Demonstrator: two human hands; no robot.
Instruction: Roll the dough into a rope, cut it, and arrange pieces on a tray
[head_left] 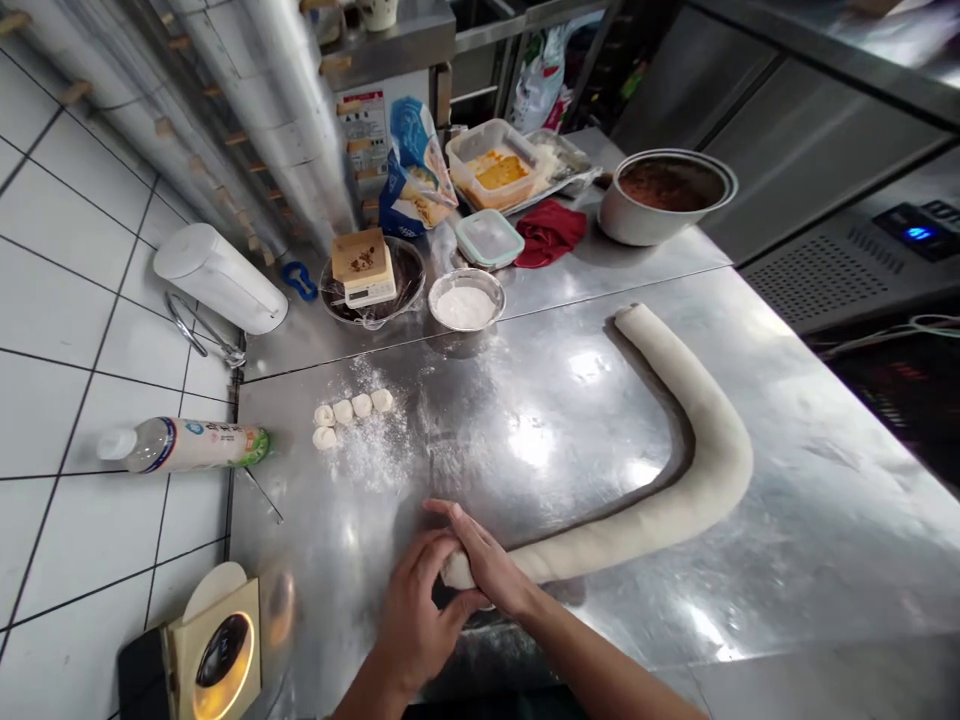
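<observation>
- The left hand (416,610) curls closed around the end of a long, pale dough rope (720,470).
- The right hand (484,560) grips that end from above.
- The rope curves across the shiny stainless-steel tabletop (825,520), apart from five small, round dough pieces (352,412) in scattered white flour (375,455).

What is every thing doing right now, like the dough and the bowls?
Dough rope, long, curved, lying flat
Left hand, gripping the rope's end
Right hand, wrapped over that end
Dough pieces, small, sitting by scattered flour
Flour bowl, filled
Metal pot, open, dark brown inside
Plastic tub, lid on
</observation>
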